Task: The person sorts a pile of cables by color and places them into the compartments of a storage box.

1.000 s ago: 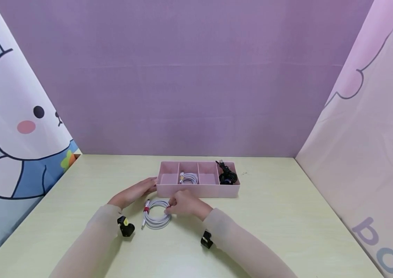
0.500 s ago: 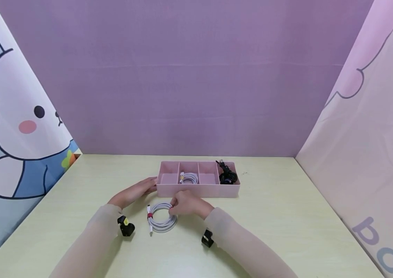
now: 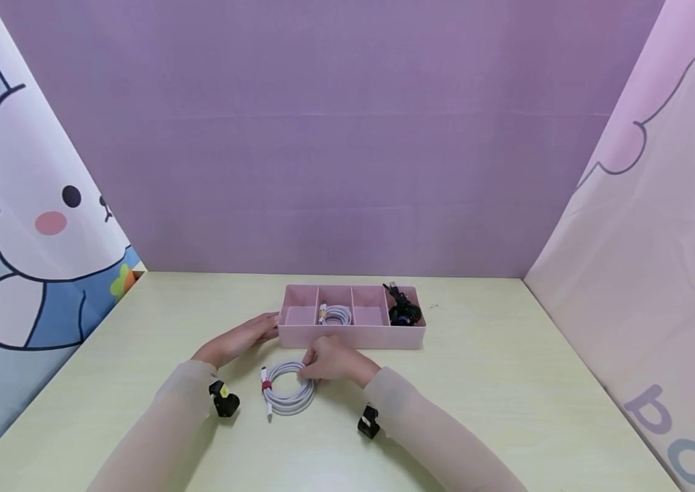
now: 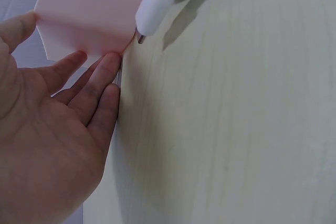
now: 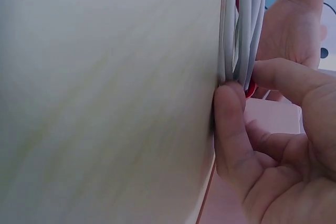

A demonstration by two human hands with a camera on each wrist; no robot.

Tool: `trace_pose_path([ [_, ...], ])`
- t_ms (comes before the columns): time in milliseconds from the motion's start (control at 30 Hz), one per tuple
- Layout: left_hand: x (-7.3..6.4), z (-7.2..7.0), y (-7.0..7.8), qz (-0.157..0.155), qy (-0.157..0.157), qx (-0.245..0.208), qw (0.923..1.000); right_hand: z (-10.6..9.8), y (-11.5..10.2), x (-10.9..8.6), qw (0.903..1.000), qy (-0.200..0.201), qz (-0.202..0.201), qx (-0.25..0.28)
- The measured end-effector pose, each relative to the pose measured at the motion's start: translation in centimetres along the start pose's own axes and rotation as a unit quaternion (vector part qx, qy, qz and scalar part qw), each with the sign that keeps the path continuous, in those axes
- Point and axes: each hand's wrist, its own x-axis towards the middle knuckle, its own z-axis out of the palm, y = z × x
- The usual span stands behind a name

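Note:
A light grey-white charging cable [image 3: 288,406], wound into a round coil, lies on the table just in front of the pink divided box [image 3: 350,337]. A red tie [image 3: 266,385] binds its left side. My right hand [image 3: 336,360] pinches the coil's far right edge between thumb and finger, as the right wrist view shows close up on the cable strands [image 5: 244,30]. With fairly straight fingers, my left hand [image 3: 241,343] touches the left end of the box. In the left wrist view a white cable plug [image 4: 157,4] shows near that end.
Inside the box, a smaller white coiled cable [image 3: 339,314] sits in the second compartment from the left. A black bundled cable [image 3: 405,313] fills the rightmost one and sticks up over the rim. A purple cloth wall [image 3: 335,171] rises behind the table [image 3: 507,410].
The coiled cable has shifted slightly right and toward me, turning a little, with my right hand pinching it throughout. My left hand stays at the box's end.

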Motion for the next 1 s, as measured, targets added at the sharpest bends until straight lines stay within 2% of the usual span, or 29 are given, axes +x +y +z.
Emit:
trace_pose_path([
  [200, 0.2, 0.0, 0.0, -0.005, 0.003, -0.004, 1.0000, -0.1, 0.3, 0.0, 0.9993, -0.010, 0.003, 0.036],
  [600, 0.1, 0.1, 0.0, 0.000, 0.001, -0.007, 1.0000, -0.6, 0.9, -0.2, 0.9981, -0.002, -0.021, 0.058],
  [1000, 0.3, 0.0, -0.2, 0.008, -0.002, 0.002, 1.0000, -1.6, 0.7, -0.6, 0.9986, 0.018, -0.031, 0.040],
])
